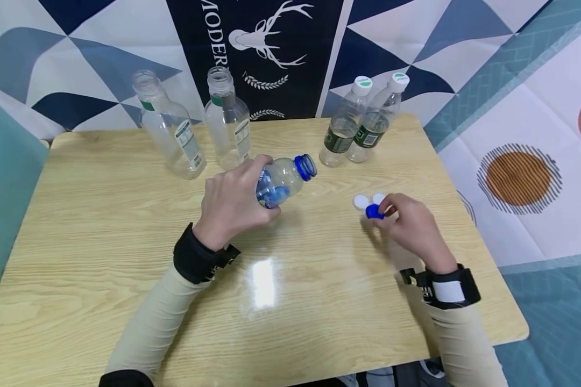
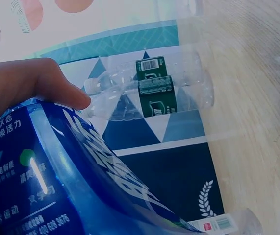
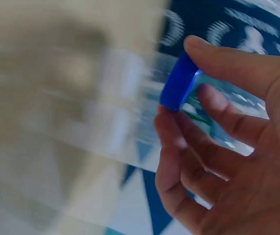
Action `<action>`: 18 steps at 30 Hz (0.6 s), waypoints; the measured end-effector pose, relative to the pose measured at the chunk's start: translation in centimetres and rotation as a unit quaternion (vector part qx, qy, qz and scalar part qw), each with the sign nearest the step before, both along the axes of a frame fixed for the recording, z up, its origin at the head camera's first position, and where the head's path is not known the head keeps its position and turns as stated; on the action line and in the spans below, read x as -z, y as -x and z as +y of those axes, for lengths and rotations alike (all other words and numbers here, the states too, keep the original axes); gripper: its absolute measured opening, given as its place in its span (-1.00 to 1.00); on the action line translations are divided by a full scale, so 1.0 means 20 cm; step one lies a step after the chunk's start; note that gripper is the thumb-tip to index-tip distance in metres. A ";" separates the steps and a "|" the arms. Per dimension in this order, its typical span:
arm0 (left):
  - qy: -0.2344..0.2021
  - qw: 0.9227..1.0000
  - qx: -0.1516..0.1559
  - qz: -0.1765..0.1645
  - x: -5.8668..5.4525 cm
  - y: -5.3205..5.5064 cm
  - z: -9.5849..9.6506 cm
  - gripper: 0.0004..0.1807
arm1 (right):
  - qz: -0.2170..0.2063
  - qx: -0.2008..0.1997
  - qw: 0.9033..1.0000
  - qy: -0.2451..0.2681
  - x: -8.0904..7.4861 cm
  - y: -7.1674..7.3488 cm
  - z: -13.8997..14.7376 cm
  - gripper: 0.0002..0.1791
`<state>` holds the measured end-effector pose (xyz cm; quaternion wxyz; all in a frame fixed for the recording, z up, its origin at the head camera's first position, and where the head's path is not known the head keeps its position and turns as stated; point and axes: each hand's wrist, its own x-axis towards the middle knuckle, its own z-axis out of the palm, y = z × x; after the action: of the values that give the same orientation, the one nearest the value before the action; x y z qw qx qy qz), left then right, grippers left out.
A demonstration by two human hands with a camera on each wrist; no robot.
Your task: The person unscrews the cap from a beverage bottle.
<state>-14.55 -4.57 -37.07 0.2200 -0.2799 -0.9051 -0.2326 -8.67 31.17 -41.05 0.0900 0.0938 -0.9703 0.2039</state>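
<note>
My left hand (image 1: 237, 199) grips a clear plastic bottle (image 1: 285, 180) with a blue label, tilted so its uncapped, blue-ringed mouth points right and slightly up. The left wrist view shows the blue label (image 2: 95, 166) close up, with the thumb or a finger across its top. Between the thumb and fingers of my right hand (image 1: 413, 223) is a blue bottle cap (image 1: 375, 212), pinched by its rim; the right wrist view shows its ridged side (image 3: 179, 83). Two white caps (image 1: 361, 202) lie on the table just beyond the right fingers.
Two uncapped clear bottles (image 1: 174, 134) stand at the back left of the wooden table (image 1: 319, 301). Two capped bottles (image 1: 341, 134) with green labels stand close together at the back right. A patterned cloth (image 1: 290, 91) hangs behind the table's far edge.
</note>
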 end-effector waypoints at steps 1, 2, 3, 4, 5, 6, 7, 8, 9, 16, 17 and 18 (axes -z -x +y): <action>0.000 1.000 -0.001 0.001 0.00 0.00 0.00 -0.12 | -0.008 -0.001 1.000 -0.022 0.03 0.00 0.00 -0.70; -0.001 1.000 -0.001 0.002 0.00 0.00 0.00 -0.12 | -0.014 0.001 0.999 -0.041 0.06 0.00 0.00 -0.70; -0.003 1.000 -0.001 0.002 0.00 0.00 0.00 -0.12 | -0.018 0.004 0.998 -0.058 0.08 0.00 0.00 -0.69; -0.005 1.000 -0.002 0.002 0.01 0.00 -0.01 -0.12 | -0.019 0.009 0.997 -0.072 0.10 0.00 0.00 -0.69; -0.006 1.000 -0.003 0.003 0.01 0.00 -0.01 -0.12 | -0.019 0.011 0.996 -0.085 0.11 0.00 -0.01 -0.69; -0.008 1.000 -0.003 0.003 0.01 0.00 -0.01 -0.12 | -0.014 0.011 0.995 -0.095 0.12 0.00 -0.01 -0.70; -0.009 1.000 -0.003 0.003 0.01 0.00 -0.01 -0.12 | -0.011 0.011 0.995 -0.102 0.12 0.00 -0.01 -0.70; -0.011 1.000 -0.003 0.004 0.01 0.00 -0.01 -0.12 | -0.009 0.009 0.994 -0.107 0.13 0.00 -0.01 -0.71; -0.012 1.000 -0.003 0.004 0.01 0.00 -0.02 -0.13 | -0.008 0.006 0.994 -0.110 0.14 0.00 -0.01 -0.71; -0.013 1.000 -0.003 0.003 0.01 0.01 -0.03 -0.15 | 0.022 0.003 0.992 -0.121 0.12 -0.02 -0.04 -0.64; -0.013 1.000 -0.003 0.002 0.01 0.02 -0.03 -0.15 | 0.034 0.003 0.992 -0.119 0.10 -0.02 -0.05 -0.63; -0.014 1.000 -0.003 0.000 0.00 0.02 -0.03 -0.15 | 0.045 0.002 0.993 -0.113 0.07 -0.02 -0.06 -0.63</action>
<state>-14.95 -5.16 -37.16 0.2249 -0.2739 -0.9025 -0.2446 -8.32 30.00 -42.51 0.1225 0.1108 -0.9823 0.0880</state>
